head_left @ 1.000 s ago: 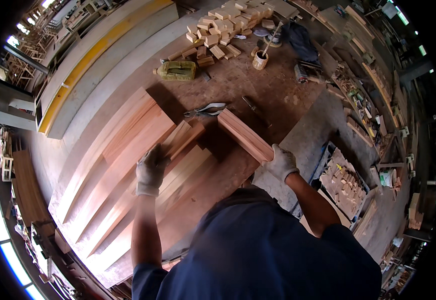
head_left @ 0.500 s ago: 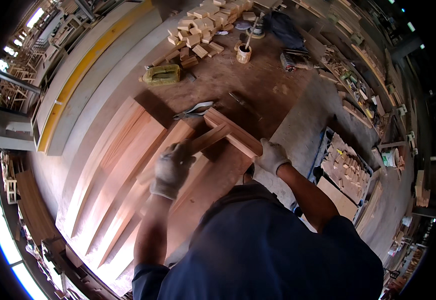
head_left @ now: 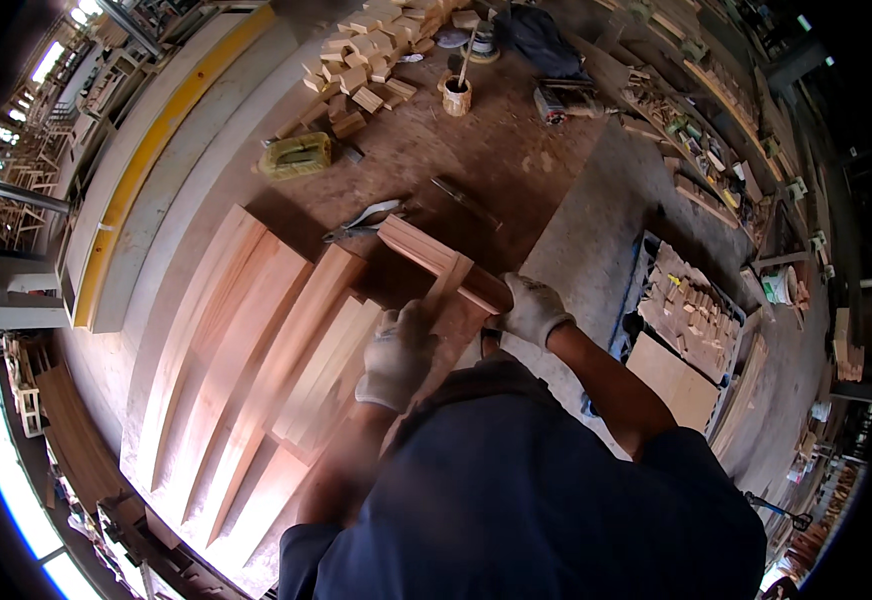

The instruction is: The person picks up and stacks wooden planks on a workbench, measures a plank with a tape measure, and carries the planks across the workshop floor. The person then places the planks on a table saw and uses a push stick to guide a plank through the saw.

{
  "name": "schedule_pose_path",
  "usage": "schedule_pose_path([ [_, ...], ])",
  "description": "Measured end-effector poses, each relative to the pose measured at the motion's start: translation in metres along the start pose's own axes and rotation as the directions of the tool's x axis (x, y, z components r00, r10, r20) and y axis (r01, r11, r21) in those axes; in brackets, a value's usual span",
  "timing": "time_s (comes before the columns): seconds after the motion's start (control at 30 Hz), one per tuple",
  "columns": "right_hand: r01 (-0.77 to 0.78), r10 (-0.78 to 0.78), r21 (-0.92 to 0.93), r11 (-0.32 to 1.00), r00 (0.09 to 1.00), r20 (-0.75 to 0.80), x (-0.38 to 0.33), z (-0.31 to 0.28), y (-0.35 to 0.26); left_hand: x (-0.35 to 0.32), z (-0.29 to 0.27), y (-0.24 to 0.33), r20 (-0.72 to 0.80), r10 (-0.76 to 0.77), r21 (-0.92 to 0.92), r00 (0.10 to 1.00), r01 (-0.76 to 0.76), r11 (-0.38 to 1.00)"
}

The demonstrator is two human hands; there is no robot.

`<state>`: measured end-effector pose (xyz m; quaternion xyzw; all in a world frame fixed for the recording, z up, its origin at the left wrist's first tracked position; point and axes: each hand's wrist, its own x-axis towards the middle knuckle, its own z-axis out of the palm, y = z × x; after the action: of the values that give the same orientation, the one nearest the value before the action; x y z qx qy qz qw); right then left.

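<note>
My left hand (head_left: 401,355), in a pale work glove, is closed on a short wood strip (head_left: 448,283). The strip slants away from me, its far end against the side of a reddish wood bar (head_left: 418,246). My right hand (head_left: 534,312), gloved too, grips the bar's near right end. Lines run lengthwise along the bar. Left of my left hand, several long planks (head_left: 266,335) lie side by side, with shorter pale pieces (head_left: 328,372) at the near end. Beyond the bar are pliers or a similar metal tool (head_left: 366,218) and a thin pointed tool (head_left: 464,203).
A yellowish plastic jug (head_left: 295,156) lies beyond the planks. Farther off are a heap of wood blocks (head_left: 371,50) and a pot with a brush (head_left: 457,96). A crate of wood offcuts (head_left: 691,300) stands on the right. A yellow-striped long bench (head_left: 171,120) runs along the left.
My left hand has moved right with the strip, whose far end now sits farther along the bar toward my right hand. The right hand keeps its grip. The whole view has shifted slightly.
</note>
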<state>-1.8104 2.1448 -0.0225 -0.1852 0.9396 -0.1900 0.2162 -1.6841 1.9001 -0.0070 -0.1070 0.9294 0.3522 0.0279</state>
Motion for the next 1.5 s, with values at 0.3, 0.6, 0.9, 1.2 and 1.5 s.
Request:
schedule_pose_path([
  [0.3,-0.152,0.151,0.069,0.986,0.988,0.021,-0.026,-0.005,0.008,-0.022,-0.007,-0.019,-0.119,0.063,-0.006,0.991,-0.065,0.998],
  [0.6,-0.232,0.249,0.238,0.943,0.968,-0.042,-0.045,0.006,-0.008,-0.042,-0.012,-0.023,-0.075,0.027,-0.054,0.997,-0.031,0.998],
  [0.9,-0.103,0.112,0.222,0.969,0.993,-0.028,-0.037,0.000,-0.016,-0.023,-0.007,-0.002,-0.021,0.106,-0.082,0.994,-0.108,0.991],
  [1.2,0.027,0.045,0.501,0.865,0.990,-0.131,-0.005,-0.008,-0.036,0.002,0.009,0.002,0.043,0.058,0.063,0.997,-0.060,0.996],
  [1.5,0.035,0.023,0.582,0.812,0.996,-0.091,0.005,-0.001,-0.032,0.004,0.001,0.013,0.052,0.027,0.132,0.998,-0.033,0.991],
])
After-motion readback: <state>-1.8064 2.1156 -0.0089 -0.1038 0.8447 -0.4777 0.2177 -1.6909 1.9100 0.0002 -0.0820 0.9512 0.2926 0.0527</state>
